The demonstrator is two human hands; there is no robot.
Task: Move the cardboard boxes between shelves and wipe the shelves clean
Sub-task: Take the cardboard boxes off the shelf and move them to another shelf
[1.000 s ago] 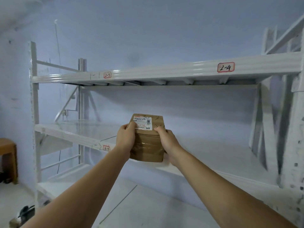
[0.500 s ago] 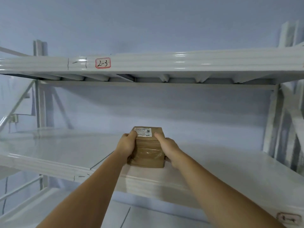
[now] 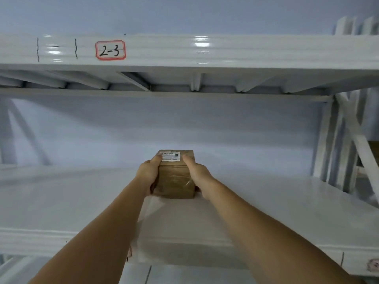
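Since a moment ago, both arms have reached deeper and the one cardboard box now sits farther back on the middle shelf, at the centre of the frame. Its white printed label is too blurred to read. Left hand and right hand each curl around a side of the box, thumbs on top. On the upper shelf beam, upper left, a red-bordered tag reads "2-3".
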